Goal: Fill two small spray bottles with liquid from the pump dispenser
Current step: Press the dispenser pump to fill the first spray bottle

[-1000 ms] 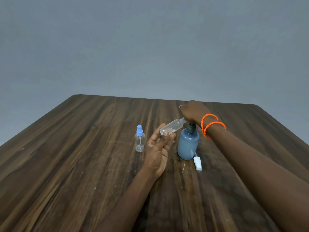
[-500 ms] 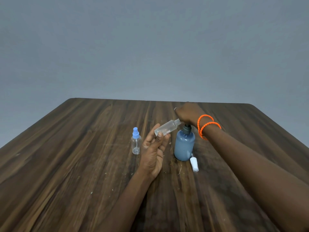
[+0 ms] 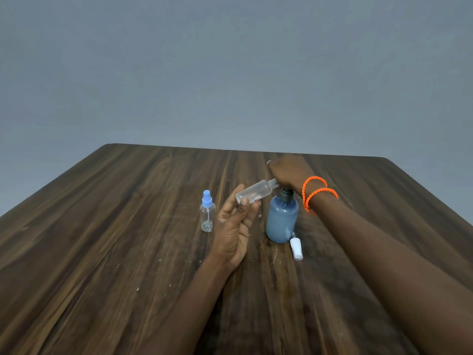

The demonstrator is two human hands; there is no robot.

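Uncapped clear bottle (image 3: 256,192) held tilted at pump dispenser (image 3: 282,218), centre of frame.

Left hand (image 3: 234,228): grip closed on the clear bottle, thumb and fingers pinching its lower end, open neck angled up-right toward the pump head. Right hand (image 3: 289,172): laid over the pump head, pressing down; its finger position was hidden, so its grip cannot be told. Two orange bracelets (image 3: 317,194) sat on the right wrist. Dispenser stood upright on the wooden counter (image 3: 102,252). White spray cap (image 3: 296,249) lay just beside its base, lower right. Second spray bottle (image 3: 207,213), blue-capped, stood upright left of the left hand.
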